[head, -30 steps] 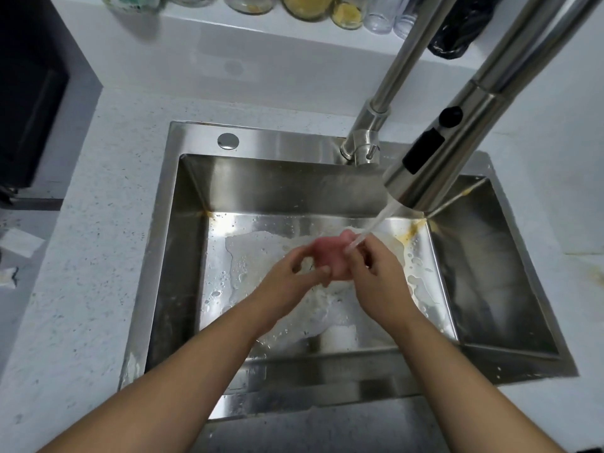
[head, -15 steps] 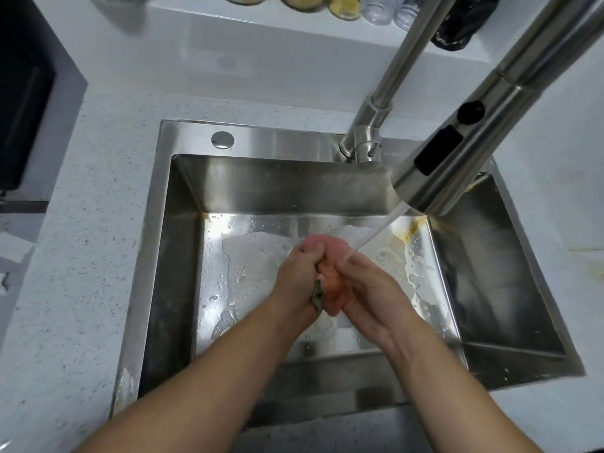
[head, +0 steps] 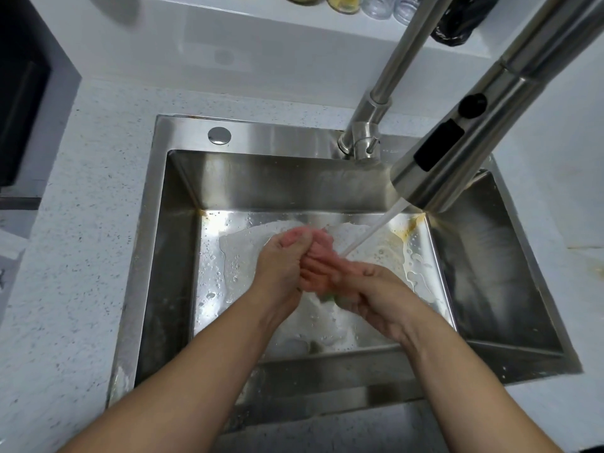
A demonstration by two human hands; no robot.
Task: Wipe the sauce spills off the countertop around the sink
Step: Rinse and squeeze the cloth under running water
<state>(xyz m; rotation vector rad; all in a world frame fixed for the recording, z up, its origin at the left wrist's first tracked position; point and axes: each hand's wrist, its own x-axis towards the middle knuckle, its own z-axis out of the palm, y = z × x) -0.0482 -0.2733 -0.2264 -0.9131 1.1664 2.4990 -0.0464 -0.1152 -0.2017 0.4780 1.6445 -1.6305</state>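
The soft pink wad [head: 318, 255] is mostly buried between the left hand [head: 277, 266] and the right hand [head: 372, 292], which both grip it. Whether it is cloth or sponge cannot be told. A blurred green scrap [head: 329, 297] peeps out beneath them. On the shelf, the row of glass jars [head: 340, 0] and the black plastic bag [head: 464, 21] are cut by the top edge, as is the brushed steel tap [head: 474, 161]. Faint yellowish marks [head: 595, 266] on the white speckled surface [head: 65, 256] run off the right edge.
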